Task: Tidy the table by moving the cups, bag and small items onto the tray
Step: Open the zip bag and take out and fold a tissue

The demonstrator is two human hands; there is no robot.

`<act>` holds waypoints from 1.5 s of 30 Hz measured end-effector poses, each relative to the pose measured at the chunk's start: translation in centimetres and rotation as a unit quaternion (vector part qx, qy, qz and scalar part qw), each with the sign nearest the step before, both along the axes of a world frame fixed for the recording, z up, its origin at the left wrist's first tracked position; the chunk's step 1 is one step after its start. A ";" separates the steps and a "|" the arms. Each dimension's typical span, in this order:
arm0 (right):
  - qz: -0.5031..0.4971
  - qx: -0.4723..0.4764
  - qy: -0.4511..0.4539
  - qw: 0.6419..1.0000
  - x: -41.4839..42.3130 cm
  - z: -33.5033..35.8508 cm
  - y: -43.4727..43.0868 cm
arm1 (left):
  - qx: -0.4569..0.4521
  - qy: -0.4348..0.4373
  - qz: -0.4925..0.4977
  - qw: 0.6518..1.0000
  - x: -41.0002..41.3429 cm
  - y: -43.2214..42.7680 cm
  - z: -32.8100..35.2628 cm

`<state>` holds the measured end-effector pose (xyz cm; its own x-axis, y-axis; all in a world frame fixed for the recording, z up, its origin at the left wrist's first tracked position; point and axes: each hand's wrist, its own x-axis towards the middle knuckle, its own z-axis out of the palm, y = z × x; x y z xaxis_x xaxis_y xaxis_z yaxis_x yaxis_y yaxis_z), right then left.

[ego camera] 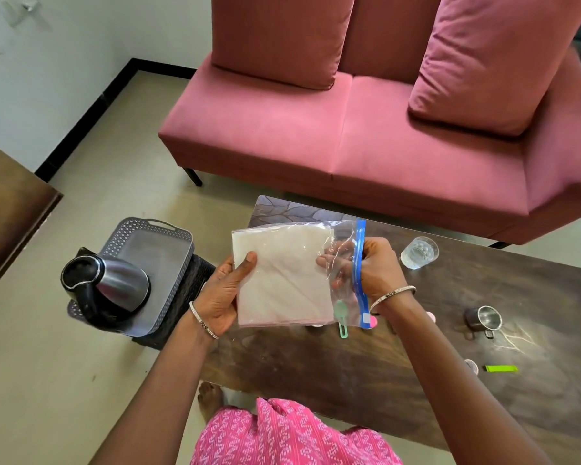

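I hold a clear zip bag (282, 273) with a blue seal strip and white folded contents above the dark wooden table (349, 364). My left hand (227, 293) grips its left edge. My right hand (376, 270) holds the sealed end, fingers partly inside or behind the plastic. A grey tray (168, 236) sits on a dark stool left of the table, with a steel kettle (108, 283) on it. On the table stand a clear glass cup (419, 252) and a small steel cup (483, 321). A green scoop (342, 325), small pink pieces (373, 321) and a green strip (501, 368) lie there too.
A pink sofa (349, 139) with cushions stands beyond the table. A brown wooden surface (7, 209) is at the far left. My pink clothing (282, 437) and a bare foot (210, 396) show at the table's near edge.
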<state>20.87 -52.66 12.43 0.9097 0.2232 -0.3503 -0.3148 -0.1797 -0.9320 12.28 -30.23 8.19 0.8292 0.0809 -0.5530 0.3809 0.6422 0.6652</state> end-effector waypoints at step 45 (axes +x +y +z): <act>0.037 0.000 -0.004 0.999 1.2 0.9 0.6 | -0.122 0.022 -0.002 0.992 0.6 0.4 -5.0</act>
<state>22.09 -52.05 13.32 0.8936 0.2901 -0.3424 -0.2929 -0.2012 -0.9347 12.87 -29.87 3.16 0.8042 -0.0633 -0.5910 0.4089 0.7806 0.4727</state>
